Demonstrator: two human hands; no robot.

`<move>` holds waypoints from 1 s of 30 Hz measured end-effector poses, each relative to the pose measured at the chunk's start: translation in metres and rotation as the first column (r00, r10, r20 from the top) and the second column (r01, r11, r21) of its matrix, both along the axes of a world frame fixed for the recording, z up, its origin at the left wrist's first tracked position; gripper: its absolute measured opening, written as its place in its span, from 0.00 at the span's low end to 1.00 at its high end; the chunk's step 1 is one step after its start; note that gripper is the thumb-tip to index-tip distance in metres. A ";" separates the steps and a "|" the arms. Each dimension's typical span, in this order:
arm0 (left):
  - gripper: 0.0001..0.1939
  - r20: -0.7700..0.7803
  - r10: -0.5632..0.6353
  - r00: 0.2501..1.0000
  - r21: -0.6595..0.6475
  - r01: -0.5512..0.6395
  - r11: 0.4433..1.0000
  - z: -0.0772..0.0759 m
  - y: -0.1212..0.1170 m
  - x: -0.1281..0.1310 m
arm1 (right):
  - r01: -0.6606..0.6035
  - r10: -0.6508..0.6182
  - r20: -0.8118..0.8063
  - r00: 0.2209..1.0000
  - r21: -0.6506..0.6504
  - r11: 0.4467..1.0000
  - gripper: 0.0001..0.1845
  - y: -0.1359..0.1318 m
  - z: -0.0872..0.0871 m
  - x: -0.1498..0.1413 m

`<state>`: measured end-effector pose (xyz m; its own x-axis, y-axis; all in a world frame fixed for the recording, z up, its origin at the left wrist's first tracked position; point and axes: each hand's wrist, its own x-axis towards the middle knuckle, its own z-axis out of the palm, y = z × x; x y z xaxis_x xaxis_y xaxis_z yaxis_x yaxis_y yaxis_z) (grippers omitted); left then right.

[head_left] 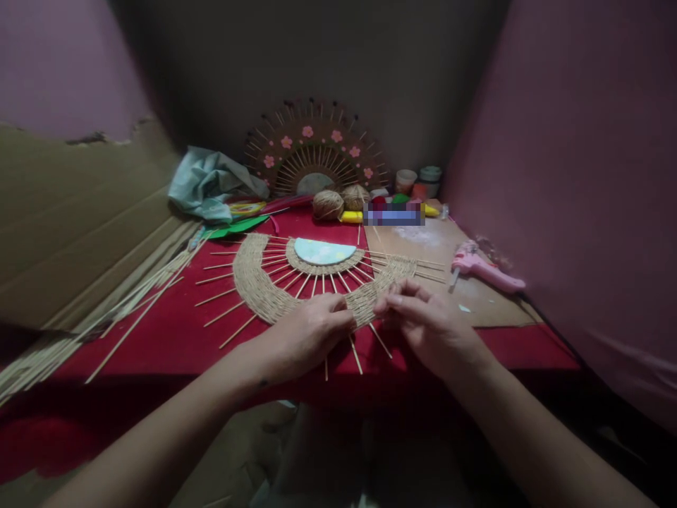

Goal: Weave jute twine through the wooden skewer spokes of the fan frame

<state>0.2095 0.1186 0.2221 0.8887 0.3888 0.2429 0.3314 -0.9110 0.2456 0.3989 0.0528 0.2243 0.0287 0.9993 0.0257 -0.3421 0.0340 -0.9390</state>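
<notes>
A half-round fan (252, 282) of thin sticks and woven twine lies on the red cloth, its curved side toward me. A pale blue half-disc (324, 251) covers the middle of its small inner band. My left hand (317, 323) is closed on the near edge of the wide outer band, with the fingertips partly hidden. Close by on the right, my right hand (420, 314) is pinched at the same band. Whatever sits between its fingertips is too small to make out. Bare stick ends poke out beyond the weave below both hands.
A finished-looking fan with pink flowers (307, 132) stands at the back, behind two twine balls (328, 205). Loose sticks (132, 310) lie at the left beside cardboard (68, 226). On the right, a pink glue gun (484, 268) rests on a brown board (508, 310).
</notes>
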 end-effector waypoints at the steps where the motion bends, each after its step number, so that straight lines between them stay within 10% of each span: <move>1: 0.13 0.007 -0.002 1.000 -0.011 0.003 1.000 0.000 0.000 0.000 | 0.027 -0.027 -0.011 1.000 0.002 1.000 0.09 0.002 0.001 0.005; 15: 0.10 0.039 0.000 0.999 -0.072 0.002 0.997 -0.003 0.001 -0.003 | 0.209 -0.235 0.111 0.966 0.207 0.956 0.08 -0.024 0.031 0.047; 23: 0.11 0.051 -0.017 0.999 -0.082 0.021 0.996 -0.007 0.005 -0.002 | 0.088 -0.078 0.222 0.972 -0.038 0.995 0.09 -0.057 0.002 0.035; 30: 0.11 -0.011 -0.017 1.000 -0.097 0.016 0.995 0.004 0.000 -0.002 | 0.160 -0.103 0.565 0.818 -0.052 0.986 0.19 -0.066 -0.005 0.040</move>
<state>0.2071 0.1188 0.2262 0.8976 0.3956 0.1944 0.3201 -0.8883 0.3294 0.4388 -0.0137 0.2197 0.1691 0.9855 -0.0141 0.2438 -0.0557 -0.9682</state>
